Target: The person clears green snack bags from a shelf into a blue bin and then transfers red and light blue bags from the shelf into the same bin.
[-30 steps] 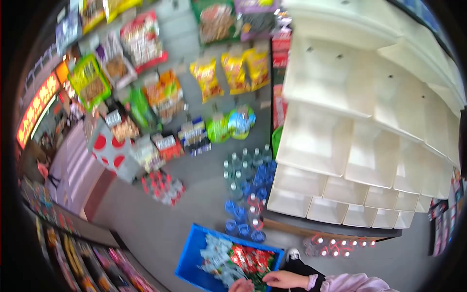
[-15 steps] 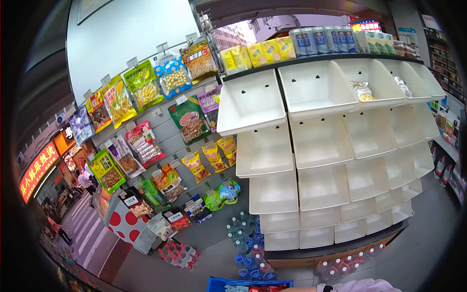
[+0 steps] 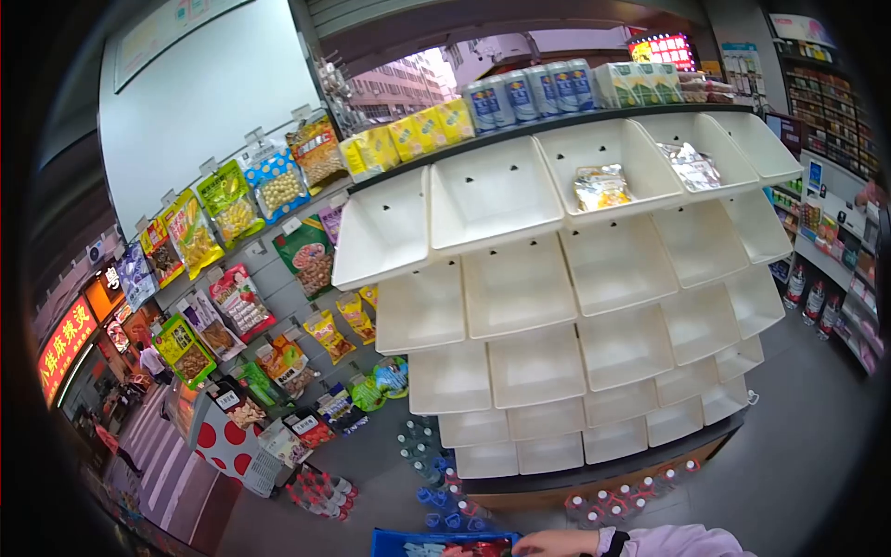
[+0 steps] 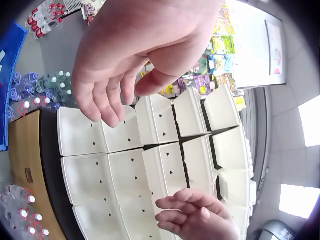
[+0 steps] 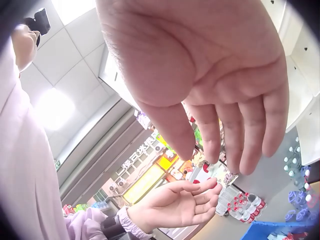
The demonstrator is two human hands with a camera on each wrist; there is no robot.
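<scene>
At the bottom of the head view my right hand [image 3: 559, 542] is beside the right end of a blue crate [image 3: 388, 540] with light blue and red packets [image 3: 469, 550] in it. The right wrist view shows this right hand [image 5: 215, 85] with palm and fingers extended, nothing between them. My left hand [image 4: 145, 55] hangs with loosely bent fingers in the left wrist view and holds nothing. It appears palm up in the right wrist view. The head view does not include it. Ahead stands a tiered rack of white bins [image 3: 529, 371]; silvery packets [image 3: 601, 187] lie in two upper bins.
Snack bags [image 3: 243, 299] hang on the wall at left. Red-capped bottles [image 3: 631, 497] stand on the floor before the rack, with blue-capped bottles [image 3: 450, 515] near the crate. Cans [image 3: 529, 93] and yellow packs [image 3: 408, 137] line the rack's top.
The head view has tilted up from the crate to the rack, then turned right. Both hands were over the crate's packets a second ago; now just the right hand shows, at the crate's end.
</scene>
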